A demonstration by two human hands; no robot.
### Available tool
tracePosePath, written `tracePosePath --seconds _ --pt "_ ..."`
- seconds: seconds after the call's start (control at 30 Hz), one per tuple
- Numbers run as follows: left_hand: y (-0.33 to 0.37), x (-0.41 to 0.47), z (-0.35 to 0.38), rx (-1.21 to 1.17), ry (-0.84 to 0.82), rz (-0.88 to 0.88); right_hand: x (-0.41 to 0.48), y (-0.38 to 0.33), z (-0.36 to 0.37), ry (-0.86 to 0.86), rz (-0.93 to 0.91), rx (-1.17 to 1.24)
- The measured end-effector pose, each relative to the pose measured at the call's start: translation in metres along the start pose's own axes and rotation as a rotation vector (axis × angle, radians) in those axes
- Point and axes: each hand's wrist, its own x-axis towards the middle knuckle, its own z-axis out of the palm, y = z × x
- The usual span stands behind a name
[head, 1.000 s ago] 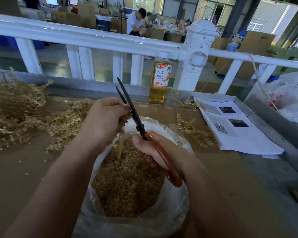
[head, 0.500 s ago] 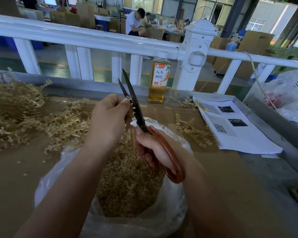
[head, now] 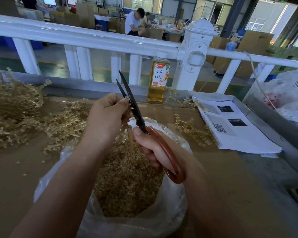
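My right hand (head: 150, 148) grips the orange handles of a pair of scissors (head: 132, 103), whose dark blades point up and away, slightly apart. My left hand (head: 107, 117) pinches a golden plastic sprig (head: 127, 127) against the blades; most of the sprig is hidden behind my fingers and its stem hangs down. Both hands hover over a clear plastic bag (head: 170, 208) filled with small golden cut pieces (head: 127, 179).
A heap of golden plastic sprigs (head: 15, 114) lies left on the brown table (head: 15, 177); a few more sprigs (head: 194, 133) lie right of the bag. A bottle of amber drink (head: 158, 79) stands by the white railing (head: 93, 40). Printed sheets (head: 234, 131) lie right.
Both hands have risen and shifted slightly right over the bag. The scissors stand steeper, and the sprig now sits at the blades.
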Motion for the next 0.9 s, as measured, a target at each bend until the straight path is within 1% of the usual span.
tracePosePath --seconds 0.13,0.17,0.33,0.4,0.47,0.57,0.63,0.83,0.9 --pt "-0.001 0.0 0.0 0.008 0.034 0.02 0.001 -0.002 0.003 0.134 0.069 -0.083" --pt "-0.003 0.001 0.0 0.004 0.031 0.029 0.001 -0.002 0.004 0.157 0.075 -0.138" --pt "0.0 0.0 0.0 -0.02 0.034 0.013 0.001 0.009 0.005 0.198 -0.014 -0.278" --pt "-0.001 0.0 -0.001 -0.028 0.026 0.012 0.001 0.013 0.004 0.203 -0.042 -0.29" --pt "0.0 -0.001 0.0 -0.022 0.014 0.015 0.002 0.014 0.005 0.205 -0.031 -0.289" --pt "0.001 -0.002 0.002 -0.022 0.012 0.028 0.005 0.014 0.009 0.223 -0.045 -0.233" --pt "0.001 -0.002 0.002 -0.01 0.009 0.035 0.004 0.013 0.009 0.247 -0.026 -0.202" --pt "0.002 -0.003 0.003 -0.016 -0.001 0.036 0.005 0.013 0.007 0.265 0.027 -0.221" --pt "0.002 -0.002 0.002 -0.018 0.0 0.029 0.007 0.017 0.007 0.257 -0.002 -0.201"
